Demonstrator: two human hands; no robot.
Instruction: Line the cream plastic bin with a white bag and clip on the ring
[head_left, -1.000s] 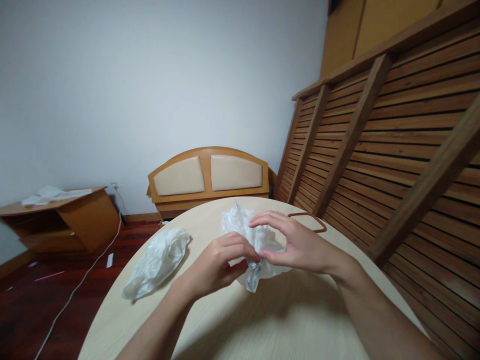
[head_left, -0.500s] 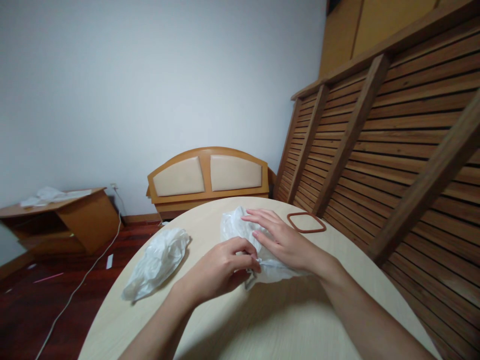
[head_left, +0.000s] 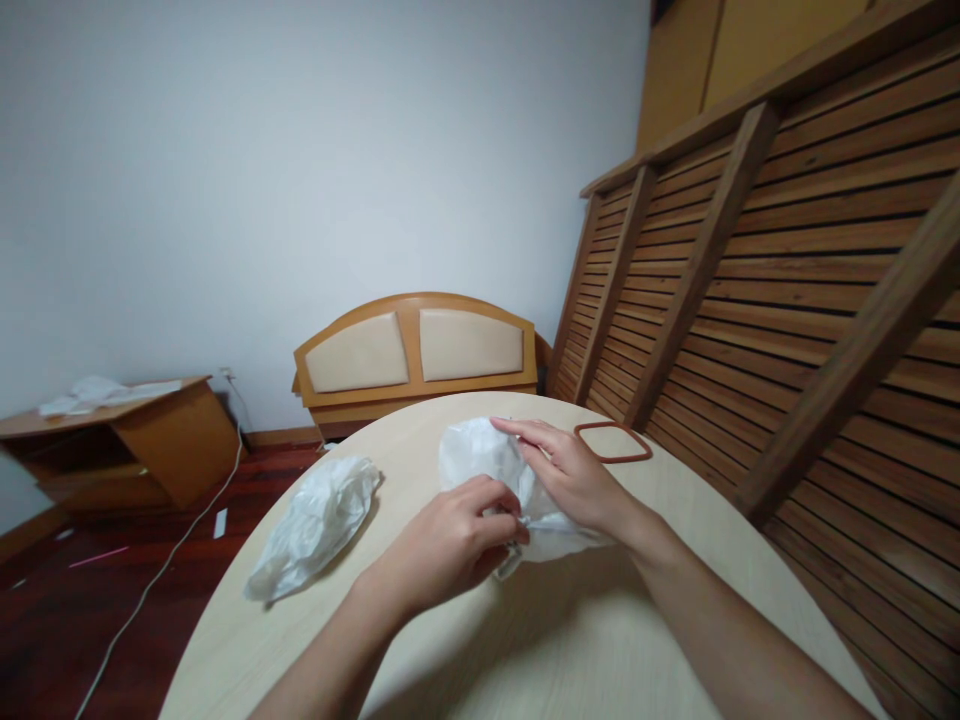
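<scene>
A crumpled white plastic bag [head_left: 480, 452] lies on the round pale table [head_left: 480, 670] between my hands. The fingers of my left hand [head_left: 469, 535] are curled and pinch the bag's near edge. My right hand [head_left: 574, 475] rests along the bag's right side with its fingers stretched out, palm against the plastic. What the bag may contain is hidden. To the left, a second crumpled white plastic bag [head_left: 319, 525] lies apart from both hands. Beyond my right hand is a reddish-brown frame-shaped loop [head_left: 615, 459], flat on the table.
A slatted wooden panel [head_left: 720, 330] leans close along the table's right side. Behind the table stands a headboard [head_left: 416, 345] with cream pads. At left are a low wooden cabinet [head_left: 176, 440] with white plastic on top and a white cable [head_left: 176, 555] across the dark red floor.
My right hand has slid slightly over the bag, its fingers now closer together. The bag's far part looks rounder and smoother. My left hand keeps its pinch, shifted a little to the right.
</scene>
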